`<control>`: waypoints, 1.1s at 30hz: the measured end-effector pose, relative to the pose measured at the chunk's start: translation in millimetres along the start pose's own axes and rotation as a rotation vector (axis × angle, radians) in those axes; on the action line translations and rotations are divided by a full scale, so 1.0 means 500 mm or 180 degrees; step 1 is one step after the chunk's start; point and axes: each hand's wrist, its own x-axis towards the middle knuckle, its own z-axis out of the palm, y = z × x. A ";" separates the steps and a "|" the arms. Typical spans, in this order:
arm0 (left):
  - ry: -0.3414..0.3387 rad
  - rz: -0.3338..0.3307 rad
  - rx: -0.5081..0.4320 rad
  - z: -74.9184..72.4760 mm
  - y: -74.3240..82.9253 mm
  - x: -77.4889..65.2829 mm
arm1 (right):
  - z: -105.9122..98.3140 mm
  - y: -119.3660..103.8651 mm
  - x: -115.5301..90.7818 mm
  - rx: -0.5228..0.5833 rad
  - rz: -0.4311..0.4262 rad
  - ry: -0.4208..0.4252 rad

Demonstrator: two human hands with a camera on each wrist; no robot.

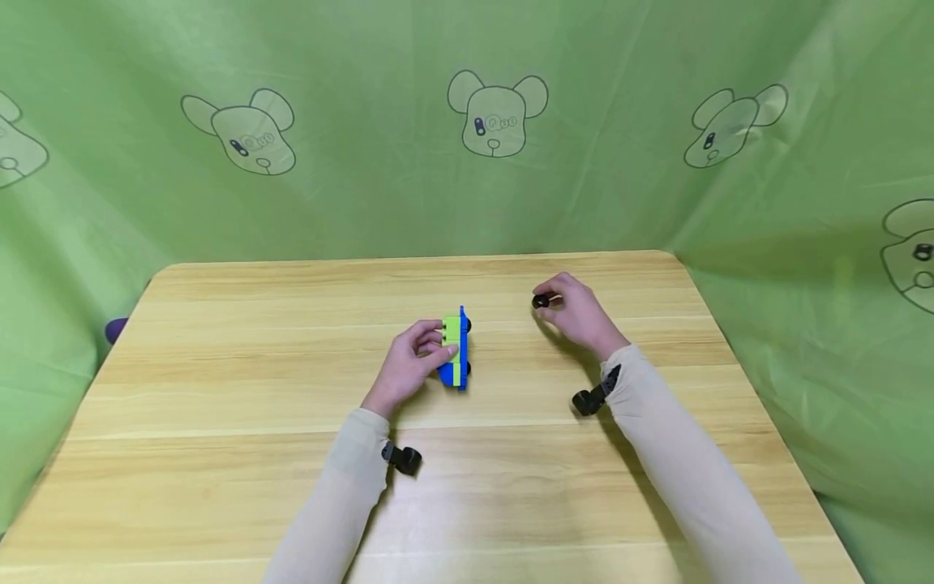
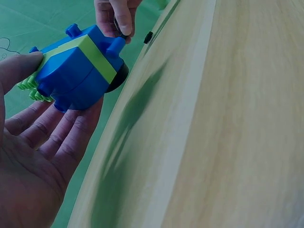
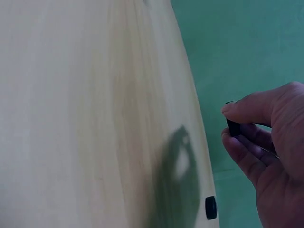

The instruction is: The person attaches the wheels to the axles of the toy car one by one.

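My left hand point(image 1: 410, 363) grips a toy car point(image 1: 454, 341) built of blue and lime-green blocks, thumb on one side and fingers on the other. Black wheels show along the car's right side in the head view. Seen from the left wrist, the car point(image 2: 76, 66) is held up off the table, a black wheel point(image 2: 118, 78) on its lower side. To the right, my right hand point(image 1: 576, 315) pinches a small black wheel point(image 1: 540, 301) between thumb and fingertips, apart from the car. In the right wrist view, the fingers partly cover this wheel point(image 3: 233, 127).
A loose black wheel point(image 3: 211, 208) stands on the wooden table point(image 1: 511, 487) near its edge in the right wrist view. Green curtains point(image 1: 409, 203) with printed bear heads hang behind the table and at both sides. Something purple point(image 1: 115, 329) shows beyond the left edge.
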 end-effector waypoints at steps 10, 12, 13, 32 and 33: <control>-0.0074 -0.0068 0.0040 -0.004 0.011 -0.003 | -0.006 -0.034 -0.019 0.0014 -0.0166 0.0049; -0.0080 -0.0079 0.0035 -0.004 0.010 -0.002 | -0.006 -0.039 -0.023 0.0002 -0.0180 0.0047; -0.0077 -0.0087 0.0041 -0.004 0.011 -0.002 | -0.006 -0.041 -0.026 0.0000 -0.0188 0.0047; -0.0042 -0.0118 0.0034 0.000 0.001 0.001 | -0.002 -0.081 -0.061 -0.0133 -0.0504 0.0138; -0.0051 -0.0127 0.0038 0.000 0.001 0.001 | -0.002 -0.084 -0.062 -0.0112 -0.0510 0.0134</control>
